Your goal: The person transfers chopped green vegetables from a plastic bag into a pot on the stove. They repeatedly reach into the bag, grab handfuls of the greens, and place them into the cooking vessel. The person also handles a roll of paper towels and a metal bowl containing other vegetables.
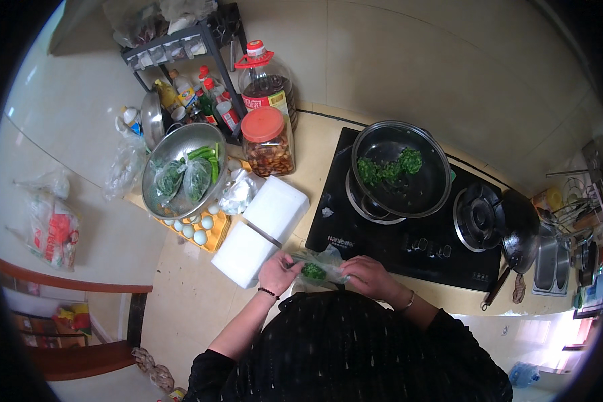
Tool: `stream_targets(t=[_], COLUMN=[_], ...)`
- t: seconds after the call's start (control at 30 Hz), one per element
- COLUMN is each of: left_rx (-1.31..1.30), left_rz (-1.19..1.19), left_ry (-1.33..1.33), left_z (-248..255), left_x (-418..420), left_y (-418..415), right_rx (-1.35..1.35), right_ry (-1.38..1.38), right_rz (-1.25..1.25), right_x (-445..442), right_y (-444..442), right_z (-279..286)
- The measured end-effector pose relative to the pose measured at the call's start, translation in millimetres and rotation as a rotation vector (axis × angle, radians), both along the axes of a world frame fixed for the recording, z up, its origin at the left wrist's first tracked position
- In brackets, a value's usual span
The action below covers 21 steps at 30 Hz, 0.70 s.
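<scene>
My left hand (277, 274) and my right hand (371, 278) each grip one side of a clear plastic bag (331, 261) close to my body. Inside the bag lies a clump of chopped greens (313, 271). Beyond my right hand, a deep metal pot (434, 193) rests on the left burner of a black gas stove (372, 251). More clumps of chopped greens (409, 161) lie on the pot's bottom. Close to my left hand are two white blocks, perhaps foam boxes, one nearer (243, 256) and one farther (277, 203).
A metal colander (181, 135) holding bagged greens (197, 181) and green peppers (213, 168) sits above an egg tray (221, 236). Behind are a red-lidded jar (269, 145), a large jug (266, 83) and a rack (213, 40) with bottles. A wok (522, 226) stands right of the right burner (480, 216).
</scene>
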State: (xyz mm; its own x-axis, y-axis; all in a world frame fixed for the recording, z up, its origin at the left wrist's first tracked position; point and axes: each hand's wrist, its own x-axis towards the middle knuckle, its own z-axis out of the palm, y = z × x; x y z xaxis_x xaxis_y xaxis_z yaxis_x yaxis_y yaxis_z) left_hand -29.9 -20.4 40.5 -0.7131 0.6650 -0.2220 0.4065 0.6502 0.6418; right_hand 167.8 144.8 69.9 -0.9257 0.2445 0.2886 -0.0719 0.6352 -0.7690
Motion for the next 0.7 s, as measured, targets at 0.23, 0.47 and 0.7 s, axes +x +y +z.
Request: stream_targets(t=[0.23,0.47,0.7], left_rx=[0.108,0.448,0.222], left_rz=[-0.004,-0.201,-0.829], left_ry=[0.119,-0.113,0.564], left_z=[2.7,38.1,69.3], left_x=[-7.4,-9.0,-18.1], left_y=[-5.5,11.3,9.2], right_rx=[-0.117,-0.405,-0.979], right_ry=[-0.089,0.040,-0.164], right_rz=[-0.116,0.101,0.159], right_x=[4.7,-16.5,-65.5], right_y=[3.9,14.3,-1.0], right_z=[2.5,11.2,-8.7])
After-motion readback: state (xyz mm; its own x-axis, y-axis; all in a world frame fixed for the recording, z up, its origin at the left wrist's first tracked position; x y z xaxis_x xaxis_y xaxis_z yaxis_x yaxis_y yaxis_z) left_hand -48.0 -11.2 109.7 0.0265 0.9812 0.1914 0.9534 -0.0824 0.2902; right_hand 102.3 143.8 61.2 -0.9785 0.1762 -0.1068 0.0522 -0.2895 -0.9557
